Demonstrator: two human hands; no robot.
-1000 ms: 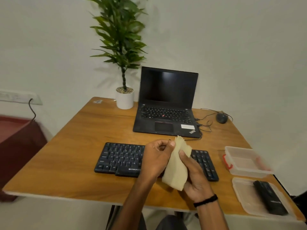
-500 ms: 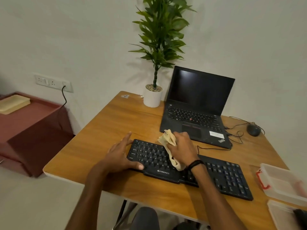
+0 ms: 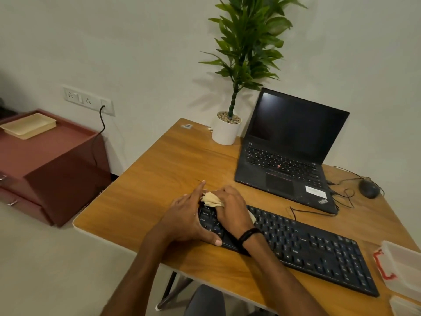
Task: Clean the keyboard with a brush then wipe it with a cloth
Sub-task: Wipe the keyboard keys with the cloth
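Keyboard (image 3: 307, 249), lying on the surface (image 3: 159, 179), long axis running rightward from the grip: right hand (image 3: 230, 208) is clamping the bunched cloth (image 3: 211, 199) onto its left-end keys, while left hand (image 3: 186, 215), fingers seemingly flat, is bracing that end.

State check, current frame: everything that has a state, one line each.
laptop: lid open, screen dark
keyboard: flat on table, left end under both hands
cloth: bunched, pressed on keyboard
right hand: grips cloth
left hand: fingers straight, rests on keyboard's left end
clear box: open-topped
wall cable: plugged in
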